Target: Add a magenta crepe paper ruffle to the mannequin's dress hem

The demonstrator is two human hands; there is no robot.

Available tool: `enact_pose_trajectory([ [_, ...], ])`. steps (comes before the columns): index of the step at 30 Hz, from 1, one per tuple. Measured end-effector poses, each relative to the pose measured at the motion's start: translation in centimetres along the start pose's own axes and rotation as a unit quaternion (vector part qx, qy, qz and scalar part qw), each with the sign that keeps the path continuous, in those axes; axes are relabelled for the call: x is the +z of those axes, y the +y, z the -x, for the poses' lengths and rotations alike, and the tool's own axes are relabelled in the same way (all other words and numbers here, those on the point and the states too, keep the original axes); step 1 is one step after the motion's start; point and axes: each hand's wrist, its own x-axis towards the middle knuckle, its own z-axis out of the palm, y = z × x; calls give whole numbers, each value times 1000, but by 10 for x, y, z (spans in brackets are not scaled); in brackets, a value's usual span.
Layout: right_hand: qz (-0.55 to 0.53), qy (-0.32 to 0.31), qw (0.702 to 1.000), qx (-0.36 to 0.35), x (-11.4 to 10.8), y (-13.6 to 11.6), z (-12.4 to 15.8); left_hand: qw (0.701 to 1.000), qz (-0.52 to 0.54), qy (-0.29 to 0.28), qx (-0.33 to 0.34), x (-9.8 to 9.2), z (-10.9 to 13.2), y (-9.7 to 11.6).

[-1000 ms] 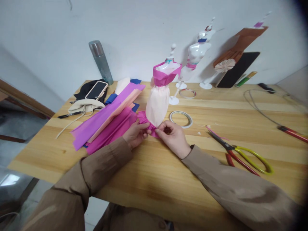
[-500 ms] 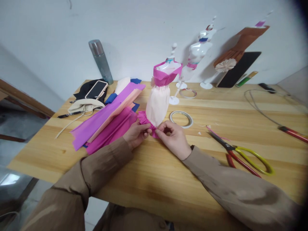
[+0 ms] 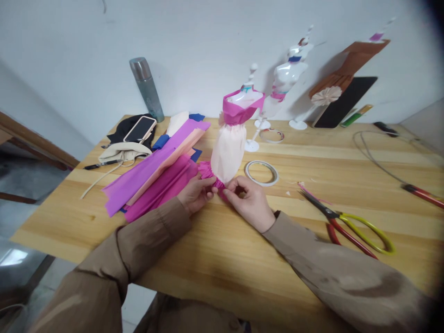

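A small white dress form stands at the middle of the table, dressed in a magenta paper top and a gathered cream skirt. Round the skirt's lower edge runs a magenta ruffle. My left hand pinches this ruffle at the front, thumb on top. Close by on the right, my right hand has thumb and forefinger closed on the ruffle's other part. The fingertips hide some of the ruffle. A roll of tape lies just behind my right hand.
Left of my hands lie purple and magenta crepe paper sheets, a phone and a pen. A flask stands behind. Scissors and a red-handled tool lie right. More dress forms stand along the wall.
Both hands keep their pinch on the ruffle with hardly any movement. The whole view has shifted very slightly.
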Motion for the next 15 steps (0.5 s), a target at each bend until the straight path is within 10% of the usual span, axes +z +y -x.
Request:
enact_pose_trajectory([
  [15, -23, -15, 999, -17, 1, -7, 3, 1000, -11, 7, -24, 0, -1, 2],
])
